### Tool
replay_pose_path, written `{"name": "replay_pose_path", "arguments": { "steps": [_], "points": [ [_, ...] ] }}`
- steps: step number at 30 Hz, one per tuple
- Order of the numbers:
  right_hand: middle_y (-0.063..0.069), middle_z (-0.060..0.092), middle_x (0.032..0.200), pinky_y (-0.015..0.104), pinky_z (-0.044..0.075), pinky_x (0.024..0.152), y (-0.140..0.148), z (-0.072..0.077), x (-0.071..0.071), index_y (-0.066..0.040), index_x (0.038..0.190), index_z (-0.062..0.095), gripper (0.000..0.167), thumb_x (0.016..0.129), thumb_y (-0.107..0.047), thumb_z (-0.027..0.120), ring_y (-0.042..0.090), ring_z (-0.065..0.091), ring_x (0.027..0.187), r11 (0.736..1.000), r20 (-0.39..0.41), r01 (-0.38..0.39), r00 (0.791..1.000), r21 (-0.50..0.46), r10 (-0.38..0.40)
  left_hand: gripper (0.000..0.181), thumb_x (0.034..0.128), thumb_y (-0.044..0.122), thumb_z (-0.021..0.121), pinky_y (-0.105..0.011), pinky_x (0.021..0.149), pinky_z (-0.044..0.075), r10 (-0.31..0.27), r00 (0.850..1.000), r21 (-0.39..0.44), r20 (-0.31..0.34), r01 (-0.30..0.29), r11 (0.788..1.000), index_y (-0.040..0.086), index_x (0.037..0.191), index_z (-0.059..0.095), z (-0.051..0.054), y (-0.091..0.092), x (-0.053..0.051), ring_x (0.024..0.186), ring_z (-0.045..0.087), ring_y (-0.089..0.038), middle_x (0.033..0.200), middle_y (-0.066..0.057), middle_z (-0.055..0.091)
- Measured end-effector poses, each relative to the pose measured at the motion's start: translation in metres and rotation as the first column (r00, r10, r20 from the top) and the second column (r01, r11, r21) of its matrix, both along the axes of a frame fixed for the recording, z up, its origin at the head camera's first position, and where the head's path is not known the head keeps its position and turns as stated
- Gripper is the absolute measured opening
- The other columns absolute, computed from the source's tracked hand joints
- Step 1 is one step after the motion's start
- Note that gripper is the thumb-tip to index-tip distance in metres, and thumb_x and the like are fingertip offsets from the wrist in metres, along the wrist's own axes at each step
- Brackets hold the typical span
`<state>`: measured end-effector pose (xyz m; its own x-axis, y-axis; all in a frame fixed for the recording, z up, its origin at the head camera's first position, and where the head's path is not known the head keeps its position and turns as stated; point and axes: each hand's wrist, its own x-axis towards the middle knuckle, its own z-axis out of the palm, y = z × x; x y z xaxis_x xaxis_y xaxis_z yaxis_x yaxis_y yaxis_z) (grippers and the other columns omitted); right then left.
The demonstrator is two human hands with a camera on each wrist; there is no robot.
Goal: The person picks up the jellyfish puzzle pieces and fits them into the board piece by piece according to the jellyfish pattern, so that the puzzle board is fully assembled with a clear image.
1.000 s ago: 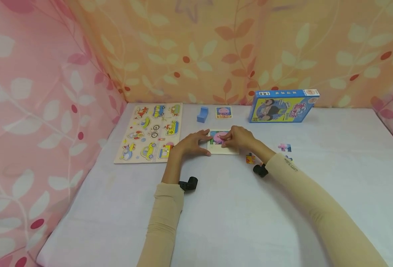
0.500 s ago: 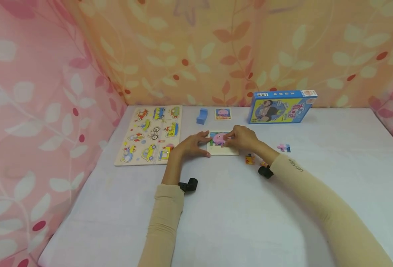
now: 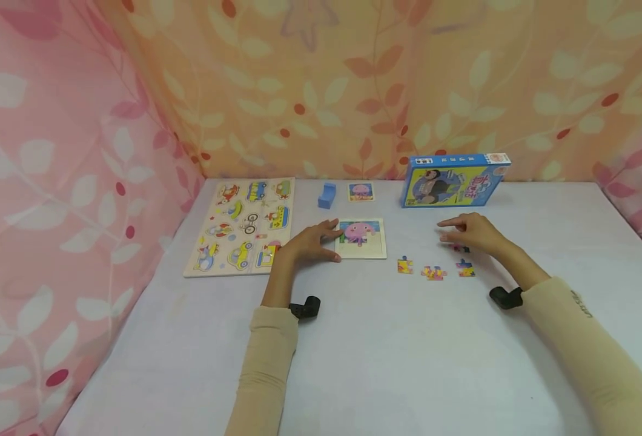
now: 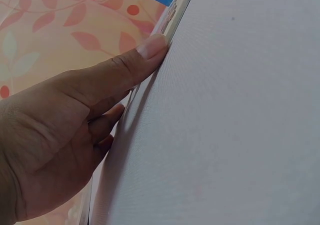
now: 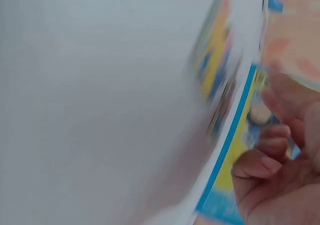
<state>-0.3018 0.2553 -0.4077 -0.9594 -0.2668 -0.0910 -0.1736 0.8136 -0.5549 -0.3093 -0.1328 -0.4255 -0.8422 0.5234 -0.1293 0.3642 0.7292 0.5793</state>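
A small cream puzzle tray (image 3: 375,247) lies on the white cloth, a partly joined pink octopus picture (image 3: 358,231) in its upper part. My left hand (image 3: 312,242) rests at the tray's left side, fingers fairly straight; in the left wrist view its thumb (image 4: 152,46) touches the near edge. To the right, my right hand (image 3: 476,233) hovers with the index finger extended and nothing in its grasp. Under it a puzzle piece (image 3: 459,247) is partly hidden. Nearby lie a yellow piece (image 3: 405,265), pink-and-yellow pieces (image 3: 434,273) and a blue-and-yellow piece (image 3: 465,267).
A wooden vehicle puzzle board (image 3: 228,227) lies left of my left hand. Behind the tray are a blue block (image 3: 327,196) and a small octopus picture card (image 3: 361,192). A blue box (image 3: 454,181) stands behind my right hand. Patterned curtains (image 3: 310,91) enclose the table.
My right hand has left the tray and moved right, over the loose pieces. More of the octopus picture and the pieces is uncovered. My left hand stays at the tray.
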Motion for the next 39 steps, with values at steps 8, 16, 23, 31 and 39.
{"name": "replay_pose_path", "arguments": {
  "steps": [8,16,23,31,39],
  "points": [
    [0.004,0.043,0.070,0.029,0.027,0.062,0.035,-0.010,0.013,-0.006,0.115,0.065,0.047,0.076,-0.031,0.074,0.020,0.036,0.074,0.998,-0.028,-0.029,0.999,0.063,0.030,0.072,0.0723,0.040,0.075,-0.040,0.116,0.014,-0.005,1.000,0.004,-0.013,0.005,1.000,0.025,0.136,0.045,-0.002,0.000,-0.001,0.143,0.012,-0.014,0.152,0.009,0.023],
    [0.011,0.059,0.088,0.029,0.032,0.064,0.034,-0.003,0.013,-0.008,0.103,0.070,0.035,0.077,-0.031,0.073,0.024,0.043,0.081,0.994,-0.061,-0.022,0.998,0.110,0.028,0.071,0.0723,0.041,0.075,-0.041,0.117,0.009,-0.005,1.000,0.008,-0.027,0.005,1.000,0.025,0.135,0.046,-0.003,0.001,-0.001,0.143,0.012,-0.013,0.152,0.009,0.024],
    [0.006,0.062,0.090,0.026,0.035,0.059,0.034,-0.006,0.015,-0.011,0.104,0.071,0.033,0.079,-0.033,0.071,0.020,0.047,0.079,0.981,-0.079,-0.061,0.994,0.184,0.077,0.072,0.0719,0.040,0.076,-0.043,0.117,0.011,-0.020,1.000,0.001,-0.025,0.020,1.000,0.024,0.135,0.046,-0.002,0.000,-0.002,0.143,0.012,-0.015,0.152,0.007,0.024],
    [0.002,0.061,0.079,0.025,0.033,0.056,0.025,-0.002,0.009,-0.009,0.100,0.071,0.030,0.078,-0.030,0.071,0.016,0.046,0.071,0.967,-0.205,-0.121,0.964,0.223,0.168,0.072,0.0719,0.038,0.076,-0.038,0.116,0.015,-0.025,0.999,0.014,-0.027,0.025,1.000,0.022,0.135,0.046,-0.001,-0.001,-0.001,0.143,0.013,-0.016,0.152,0.004,0.025],
    [0.000,0.053,0.072,0.026,0.030,0.056,-0.019,0.006,-0.006,-0.010,0.104,0.070,0.031,0.078,-0.027,0.072,0.015,0.042,0.068,0.964,-0.248,-0.189,0.940,0.187,0.233,0.071,0.0725,0.037,0.076,-0.037,0.116,0.015,-0.024,1.000,0.023,-0.012,0.024,0.999,0.021,0.136,0.046,0.000,0.000,-0.002,0.143,0.012,-0.015,0.152,0.006,0.025]
  ]
}}
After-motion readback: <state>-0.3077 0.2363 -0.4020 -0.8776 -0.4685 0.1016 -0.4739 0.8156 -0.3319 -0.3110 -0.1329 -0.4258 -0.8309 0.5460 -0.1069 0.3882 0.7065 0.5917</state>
